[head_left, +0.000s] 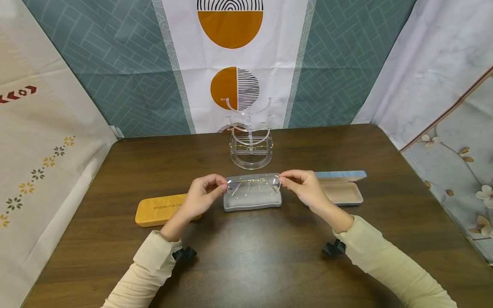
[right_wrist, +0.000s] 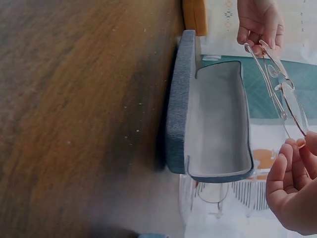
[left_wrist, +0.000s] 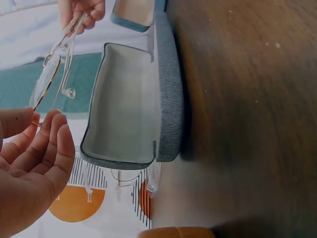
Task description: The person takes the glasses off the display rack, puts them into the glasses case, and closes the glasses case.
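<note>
Wire-rimmed glasses [head_left: 253, 181] held by both ends above an open gray case [head_left: 252, 202]

Nearest, the brown surface [head_left: 254, 265] is crossed by two pale sleeves [head_left: 154, 267], below whose cuffs small black devices [head_left: 185, 253] are seen. To the left, a closed yellow case [head_left: 158, 208] with lettering is partly covered by the left forearm.

Beyond the cuffs, one end of the glasses is pinched between thumb and fingers of the left hand [head_left: 203, 193], and the opposite end is pinched likewise by the right hand [head_left: 306, 185]. The glasses are held clear of the gray case, whose pale lining is fully exposed in both wrist views. The temples appear to be folded behind the lenses.

Very little weight is to be expected. The thin gold wire is judged springy and easily bent, the clear lenses smooth and readily smudged or scratched. Hold is best taken at the outer corners near the hinges, as is done here, with light, even pressure and no twisting.

To the right, a blue case [head_left: 343, 193] with a beige lining is left open, partly hidden by the right hand. Farther off, a clear tiered stand [head_left: 250, 137] is set, on which another gold-wired pair [head_left: 252, 148] seems to be rested. Behind it, the scene is closed by a patterned cloth [head_left: 177, 92].
</note>
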Demonstrator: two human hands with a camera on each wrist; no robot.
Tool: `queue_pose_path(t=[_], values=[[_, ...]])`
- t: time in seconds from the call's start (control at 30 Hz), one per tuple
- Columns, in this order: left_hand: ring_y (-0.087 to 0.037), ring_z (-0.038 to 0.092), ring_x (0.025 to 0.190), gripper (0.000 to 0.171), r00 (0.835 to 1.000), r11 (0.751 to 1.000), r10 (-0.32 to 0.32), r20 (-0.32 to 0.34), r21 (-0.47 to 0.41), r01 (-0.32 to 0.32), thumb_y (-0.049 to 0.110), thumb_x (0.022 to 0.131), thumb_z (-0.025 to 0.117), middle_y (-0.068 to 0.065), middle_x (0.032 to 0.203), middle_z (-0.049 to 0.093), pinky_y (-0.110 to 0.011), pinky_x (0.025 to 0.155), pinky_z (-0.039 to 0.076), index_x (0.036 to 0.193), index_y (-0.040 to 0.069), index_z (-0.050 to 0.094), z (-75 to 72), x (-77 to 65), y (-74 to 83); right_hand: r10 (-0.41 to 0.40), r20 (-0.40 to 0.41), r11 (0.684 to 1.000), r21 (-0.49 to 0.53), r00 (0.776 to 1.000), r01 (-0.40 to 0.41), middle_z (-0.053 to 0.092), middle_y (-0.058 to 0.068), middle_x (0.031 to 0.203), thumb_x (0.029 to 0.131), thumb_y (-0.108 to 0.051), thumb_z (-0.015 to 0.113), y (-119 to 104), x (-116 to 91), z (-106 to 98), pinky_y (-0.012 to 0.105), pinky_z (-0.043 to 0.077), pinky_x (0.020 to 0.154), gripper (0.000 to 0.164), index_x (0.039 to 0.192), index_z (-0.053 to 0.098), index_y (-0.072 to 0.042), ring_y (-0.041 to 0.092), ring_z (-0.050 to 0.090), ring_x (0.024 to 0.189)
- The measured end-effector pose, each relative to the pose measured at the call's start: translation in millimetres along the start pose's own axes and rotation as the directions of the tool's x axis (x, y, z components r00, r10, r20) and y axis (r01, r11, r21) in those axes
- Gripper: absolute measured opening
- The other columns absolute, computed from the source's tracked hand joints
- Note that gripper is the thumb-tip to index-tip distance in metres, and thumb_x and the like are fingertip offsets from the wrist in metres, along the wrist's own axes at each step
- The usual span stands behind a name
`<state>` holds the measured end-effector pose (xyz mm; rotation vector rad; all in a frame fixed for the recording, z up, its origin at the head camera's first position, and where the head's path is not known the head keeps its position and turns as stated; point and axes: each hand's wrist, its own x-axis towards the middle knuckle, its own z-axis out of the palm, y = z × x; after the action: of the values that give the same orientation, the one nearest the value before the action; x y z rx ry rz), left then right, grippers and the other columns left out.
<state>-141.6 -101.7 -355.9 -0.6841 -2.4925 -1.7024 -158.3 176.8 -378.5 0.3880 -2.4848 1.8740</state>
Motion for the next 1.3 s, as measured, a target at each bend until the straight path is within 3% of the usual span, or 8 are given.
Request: queue_pose_path(t=[0.07,0.2,0.43,0.63,0.8,1.3], values=[[-0.039,0.053,0.066,0.006,1.0,1.0,-0.004,0.001,-0.003,0.004,-0.008,0.084,0.058,-0.018,0.074,0.059,-0.019,0.057,0.044,0.086,-0.013,0.06,0.8,-0.7,-1.1,0.005,0.005,1.0,-0.01,1.0,-0.005,0.063,0.023,0.089,0.086,-0.006,0.062,2,0,0,0.026,0.05,0.064,0.018,0.096,0.065,0.008,0.01,0.058,0.069],[-0.034,0.056,0.067,0.005,1.0,1.0,-0.016,0.009,0.012,0.015,-0.008,0.084,0.058,-0.018,0.075,0.06,-0.021,0.058,0.045,0.086,-0.012,0.06,2.7,-1.1,-4.2,0.0,0.014,1.0,-0.02,1.0,0.0,0.063,0.023,0.086,0.086,-0.006,0.062,7,-1,1,0.027,0.049,0.062,0.017,0.095,0.065,0.008,0.016,0.058,0.069],[-0.023,0.059,0.066,0.003,1.0,0.998,0.01,0.017,0.065,-0.011,-0.002,0.084,0.061,-0.006,0.074,0.063,-0.023,0.057,0.046,0.085,-0.002,0.064,6.6,2.9,-44.7,-0.035,0.032,0.999,-0.021,0.999,0.036,0.063,0.01,0.076,0.085,-0.003,0.062,16,-1,4,0.031,0.049,0.061,0.015,0.092,0.064,0.01,0.024,0.056,0.069],[-0.013,0.053,0.063,0.004,0.999,0.989,0.032,0.007,0.147,-0.033,0.0,0.083,0.063,-0.004,0.074,0.064,-0.024,0.058,0.046,0.085,-0.002,0.066,7.6,1.4,-51.1,-0.007,0.065,0.999,-0.039,0.998,0.009,0.062,0.024,0.083,0.086,-0.002,0.061,22,-1,7,0.034,0.05,0.064,0.016,0.094,0.063,0.011,0.025,0.057,0.07],[-0.012,0.053,0.062,0.004,1.0,0.986,-0.001,0.006,0.169,0.0,0.001,0.083,0.064,-0.005,0.074,0.064,-0.023,0.057,0.046,0.084,-0.002,0.066,9.5,0.4,-55.3,0.014,0.095,0.999,-0.053,0.995,-0.009,0.063,0.023,0.084,0.086,-0.002,0.061,28,1,8,0.037,0.051,0.066,0.016,0.095,0.064,0.011,0.031,0.058,0.073],[-0.012,0.056,0.065,0.004,0.997,0.966,-0.071,0.036,0.251,0.059,0.0,0.081,0.065,-0.004,0.074,0.064,-0.025,0.061,0.046,0.083,-0.002,0.068,13.6,3.4,-63.1,0.021,0.117,0.992,-0.125,0.993,-0.007,0.063,0.015,0.076,0.085,-0.002,0.061,41,5,13,0.031,0.05,0.061,0.012,0.091,0.066,0.008,0.021,0.057,0.068]])
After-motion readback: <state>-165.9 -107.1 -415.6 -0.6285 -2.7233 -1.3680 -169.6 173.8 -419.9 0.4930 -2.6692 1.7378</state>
